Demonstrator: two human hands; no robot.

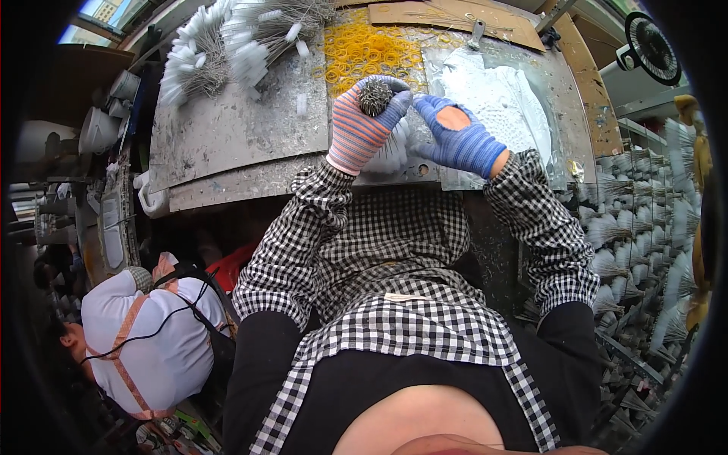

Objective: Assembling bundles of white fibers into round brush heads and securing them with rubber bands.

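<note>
Fingers curled round wire bundle, right fingers parted

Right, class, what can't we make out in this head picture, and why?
Head view: middle of the wire bundle, wrapped by the left hand.
Head view: tabletop beneath the right hand, covered by it.
Head view: count of yellow rings, too small and overlapping.
Head view: full extent of the white-tufted rows, cut off by the picture's dark right edge.
</note>
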